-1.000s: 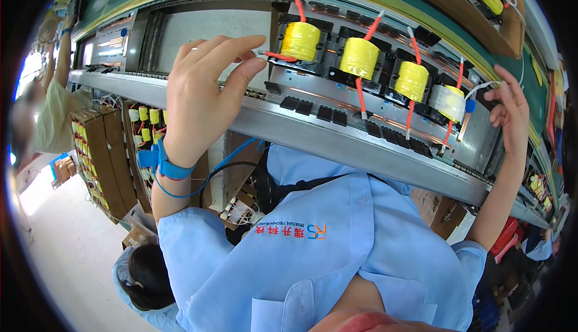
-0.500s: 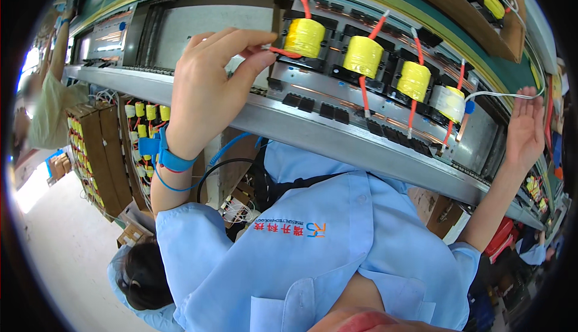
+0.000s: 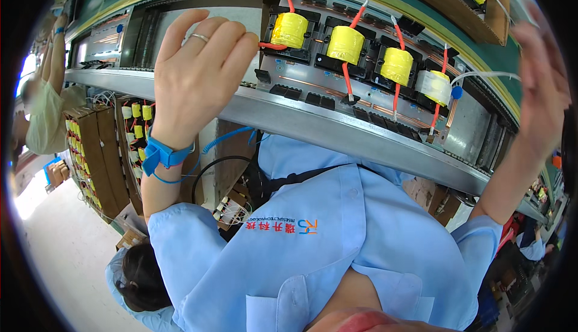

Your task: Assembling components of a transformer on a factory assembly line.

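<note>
My left hand (image 3: 201, 70), back upward, is curled closed at the left end of a row of coils on a flat metal board. Beside its fingers is the red lead (image 3: 273, 46) of the leftmost yellow coil (image 3: 289, 30); the lead's tip and my fingertips are hidden. Further right stand two more yellow coils, the middle one (image 3: 345, 44) and the next to the right (image 3: 397, 65), then a white-wrapped coil (image 3: 432, 86). My right hand (image 3: 539, 91) is raised at the far right, smeared by motion. A white cable (image 3: 487, 74) runs from near the white-wrapped coil toward it.
A metal rail (image 3: 337, 128) edges the conveyor in front of me. A cardboard box (image 3: 445, 8) with more coils stands at the back right. Stacked coils (image 3: 139, 121) are below left. A blue wrist strap (image 3: 162, 154) with a cord circles my left wrist. Another person (image 3: 143, 275) is lower left.
The board with its coils has shifted left in view. My left hand has turned its back upward, its fingers more curled. My right hand, open before, has risen and now blurs.
</note>
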Demonstrator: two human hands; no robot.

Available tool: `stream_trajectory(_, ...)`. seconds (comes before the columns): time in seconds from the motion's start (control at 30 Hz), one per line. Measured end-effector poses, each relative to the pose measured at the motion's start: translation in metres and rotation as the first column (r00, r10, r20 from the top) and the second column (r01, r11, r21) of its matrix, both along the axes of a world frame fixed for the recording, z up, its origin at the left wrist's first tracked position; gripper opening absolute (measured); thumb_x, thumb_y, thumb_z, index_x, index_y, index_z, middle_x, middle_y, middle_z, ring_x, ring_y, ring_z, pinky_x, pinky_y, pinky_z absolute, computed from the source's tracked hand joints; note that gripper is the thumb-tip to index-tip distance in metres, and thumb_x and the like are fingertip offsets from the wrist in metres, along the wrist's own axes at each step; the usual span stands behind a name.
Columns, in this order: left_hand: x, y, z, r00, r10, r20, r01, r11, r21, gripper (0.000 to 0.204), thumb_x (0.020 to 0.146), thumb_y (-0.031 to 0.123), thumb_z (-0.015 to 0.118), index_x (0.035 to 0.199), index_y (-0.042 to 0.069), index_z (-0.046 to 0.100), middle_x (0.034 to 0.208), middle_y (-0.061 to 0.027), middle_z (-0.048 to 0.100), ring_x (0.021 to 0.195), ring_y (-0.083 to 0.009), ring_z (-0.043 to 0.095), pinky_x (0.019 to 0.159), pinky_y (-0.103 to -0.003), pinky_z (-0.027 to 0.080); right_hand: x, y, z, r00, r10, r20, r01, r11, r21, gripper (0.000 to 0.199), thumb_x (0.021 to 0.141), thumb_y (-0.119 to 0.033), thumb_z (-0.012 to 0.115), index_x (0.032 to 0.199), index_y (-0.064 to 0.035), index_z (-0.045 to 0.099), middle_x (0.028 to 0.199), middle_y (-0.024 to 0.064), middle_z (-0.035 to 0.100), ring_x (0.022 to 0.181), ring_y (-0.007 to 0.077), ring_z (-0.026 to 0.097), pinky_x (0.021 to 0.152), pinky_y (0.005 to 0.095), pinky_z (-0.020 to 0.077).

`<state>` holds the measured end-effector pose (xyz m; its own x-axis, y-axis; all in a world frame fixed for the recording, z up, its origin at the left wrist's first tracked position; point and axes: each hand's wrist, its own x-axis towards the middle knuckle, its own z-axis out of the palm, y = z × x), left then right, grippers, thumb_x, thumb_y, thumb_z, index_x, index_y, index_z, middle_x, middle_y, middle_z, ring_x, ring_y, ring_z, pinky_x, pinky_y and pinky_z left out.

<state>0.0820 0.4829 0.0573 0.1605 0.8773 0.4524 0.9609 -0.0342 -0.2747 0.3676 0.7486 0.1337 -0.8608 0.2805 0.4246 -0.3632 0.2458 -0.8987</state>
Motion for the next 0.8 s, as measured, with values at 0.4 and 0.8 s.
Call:
stream_trajectory(0.4, -0.010, 0.017, 0.032, 0.886, -0.411, -0.216, 0.398, 0.911, -0.106, 0.031, 0.073, 0.016, 0.071, 0.104, 0.011, 0.068, 0.104, -0.0028, 0.066, 0.105, -0.0206, 0.063, 0.090, -0.038, 0.048, -0.092, -0.091, -0.070, 0.971, -0.219, 0.094, -0.020, 0.319, 0.947, 0.016, 0.070, -0.012, 0.066, 0.086, -0.0099, 0.067, 0.070, 0.0030, 0.056, 0.064, 0.0191, 0.063, 0.053, 0.0331, 0.0494)
stream_trajectory(0.8, -0.031, 0.072, 0.065, 0.860, -0.223, 0.459, 0.465, 0.714, -0.523, 0.038, 0.086, 0.037, 0.064, 0.114, 0.011, 0.067, 0.119, -0.0132, 0.058, 0.113, -0.0282, 0.054, 0.093, -0.039, 0.041, -0.090, -0.067, -0.081, 0.998, -0.052, 0.036, -0.018, 0.311, 0.950, 0.014, 0.070, -0.017, 0.064, 0.084, -0.0137, 0.067, 0.072, -0.0017, 0.053, 0.067, 0.0137, 0.060, 0.050, 0.0301, 0.0463)
